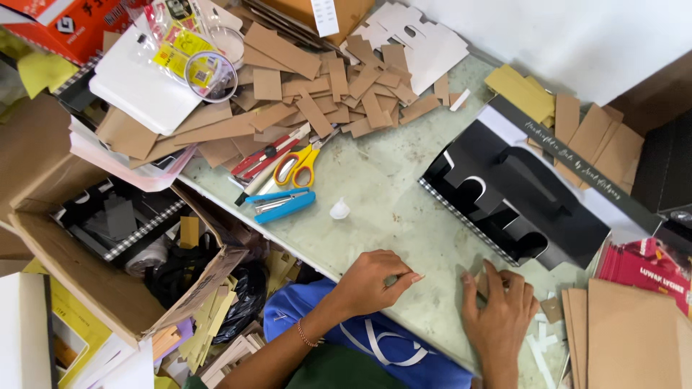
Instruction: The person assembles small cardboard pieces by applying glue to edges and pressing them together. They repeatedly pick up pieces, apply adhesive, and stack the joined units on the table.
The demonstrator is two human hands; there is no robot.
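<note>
The right hand (499,306) lies at about five o'clock on the counter (404,194), its grip closed on a small brown cardboard piece (481,282) that it presses flat against the surface, fingers spread over it as if to keep it from sliding. The left hand (375,281) rests just to its nine o'clock side, fingers curled loosely with thumb and forefinger nearly meeting; whether that grip pinches anything I cannot tell. Just past the right hand, toward one o'clock, an open black gift box with cut-out insert (515,198) stands tilted, its opening facing the hands, within easy reach. At three o'clock lies a stack of brown cardboard sheets (627,331). Toward ten o'clock sit a blue stapler (285,205), yellow-handled scissors (297,167) and a red utility knife (268,153), laid together at the counter's edge. Beyond them, at eleven to twelve o'clock, a loose heap of cardboard strips (339,86) covers the far counter.
</note>
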